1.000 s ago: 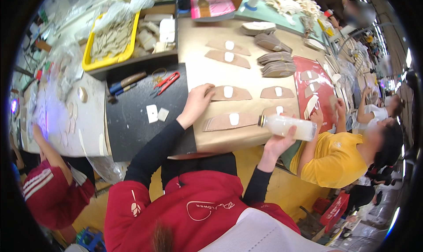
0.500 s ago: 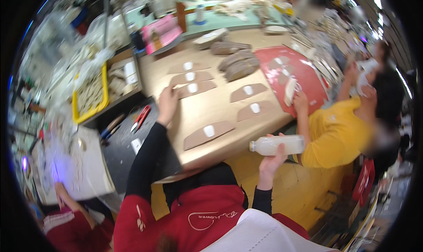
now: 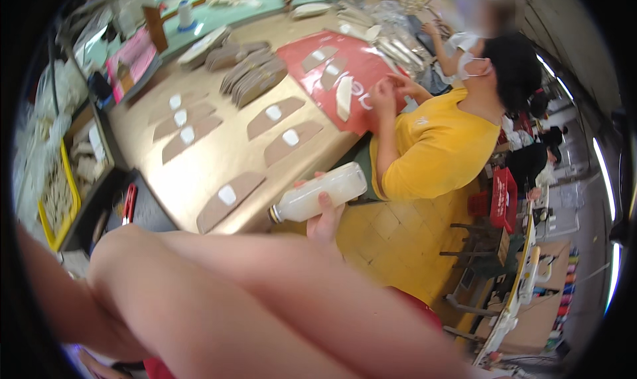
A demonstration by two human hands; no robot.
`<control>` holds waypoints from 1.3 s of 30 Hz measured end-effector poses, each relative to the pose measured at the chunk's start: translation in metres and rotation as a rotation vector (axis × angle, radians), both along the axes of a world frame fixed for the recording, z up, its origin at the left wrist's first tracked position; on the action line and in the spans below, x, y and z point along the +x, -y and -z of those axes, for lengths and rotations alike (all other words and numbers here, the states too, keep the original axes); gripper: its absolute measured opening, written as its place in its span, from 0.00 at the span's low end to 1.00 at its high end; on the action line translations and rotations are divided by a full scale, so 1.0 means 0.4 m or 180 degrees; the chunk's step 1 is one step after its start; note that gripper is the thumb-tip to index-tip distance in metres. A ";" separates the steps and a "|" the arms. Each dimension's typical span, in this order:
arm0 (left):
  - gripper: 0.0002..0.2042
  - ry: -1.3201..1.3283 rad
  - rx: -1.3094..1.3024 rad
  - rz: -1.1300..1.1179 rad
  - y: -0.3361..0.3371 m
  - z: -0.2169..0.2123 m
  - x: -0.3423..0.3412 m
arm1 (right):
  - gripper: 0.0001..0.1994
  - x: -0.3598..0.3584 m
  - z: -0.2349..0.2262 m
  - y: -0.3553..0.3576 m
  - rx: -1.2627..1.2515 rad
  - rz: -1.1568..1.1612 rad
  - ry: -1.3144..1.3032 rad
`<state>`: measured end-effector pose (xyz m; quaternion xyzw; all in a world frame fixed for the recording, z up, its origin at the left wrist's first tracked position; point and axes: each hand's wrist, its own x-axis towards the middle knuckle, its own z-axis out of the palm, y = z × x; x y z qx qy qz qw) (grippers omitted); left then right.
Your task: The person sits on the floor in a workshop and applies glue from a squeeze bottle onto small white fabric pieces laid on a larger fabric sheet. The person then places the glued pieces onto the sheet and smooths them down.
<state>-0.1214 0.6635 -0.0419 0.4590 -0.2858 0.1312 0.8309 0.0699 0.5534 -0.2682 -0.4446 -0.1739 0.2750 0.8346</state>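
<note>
My right hand [image 3: 324, 223] is wrapped round a clear bottle [image 3: 318, 192] of whitish liquid. The bottle lies tilted over the table's front edge, its dark-ringed neck toward the left. Very close to the camera, my left hand [image 3: 199, 293] fills the lower part of the view, large and blurred; its fingertips are hidden, so I cannot tell what they do. On the tan table [image 3: 149, 200] lie several flat brown pieces, each with a white patch, among them a front piece [image 3: 215, 210] nearest the bottle. Behind them sits a pile of brown pieces [image 3: 252, 77].
A person in a yellow shirt [image 3: 431, 147] works at the right beside a red mat [image 3: 298, 51]. At the left are a yellow basket [image 3: 71, 210], red-handled snips [image 3: 130, 203] and a pink box [image 3: 136, 54]. Red crates [image 3: 503, 200] stand behind the person.
My left hand has left the brown pieces and come up close to the camera. The view has swung to the right. My right hand still holds the bottle, now tilted with its neck lower.
</note>
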 end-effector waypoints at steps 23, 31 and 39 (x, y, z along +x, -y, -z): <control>0.28 -0.0207 0.0450 -0.0240 0.058 0.029 -0.049 | 0.31 -0.004 0.006 0.021 -0.0212 -0.0201 0.0251; 0.27 -0.0257 0.0501 -0.0417 0.054 0.035 -0.062 | 0.32 0.000 0.010 0.016 -0.0195 -0.0152 0.0265; 0.26 -0.0276 0.0569 -0.0478 0.062 0.037 -0.070 | 0.33 -0.006 0.012 0.018 -0.0195 -0.0215 0.0235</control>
